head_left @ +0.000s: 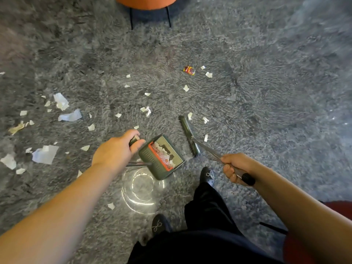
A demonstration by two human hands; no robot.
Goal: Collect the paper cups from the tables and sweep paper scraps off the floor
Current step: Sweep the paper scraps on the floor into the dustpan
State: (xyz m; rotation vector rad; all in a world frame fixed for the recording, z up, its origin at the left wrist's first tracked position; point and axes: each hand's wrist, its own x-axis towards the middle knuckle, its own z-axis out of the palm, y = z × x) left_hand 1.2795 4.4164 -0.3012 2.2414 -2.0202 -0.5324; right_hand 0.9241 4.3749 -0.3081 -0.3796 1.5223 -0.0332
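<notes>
My left hand (116, 149) grips the black handle end of a dark green dustpan (162, 157), which hangs just above the carpet and holds some white scraps. My right hand (237, 169) grips the handle of a broom (190, 138); its dark brush head touches the carpet to the right of the dustpan. Several white paper scraps (61, 101) lie scattered over the grey shaggy carpet, most of them to the left and ahead. Larger torn sheets (45, 154) lie at the left. No paper cups are in view.
A small red and yellow wrapper (189, 70) lies ahead on the carpet. An orange seat on thin black legs (146, 2) stands at the top. A clear glass round object (142, 187) sits under the dustpan. My feet in black shoes (207, 176) are below, red furniture (339, 206) at right.
</notes>
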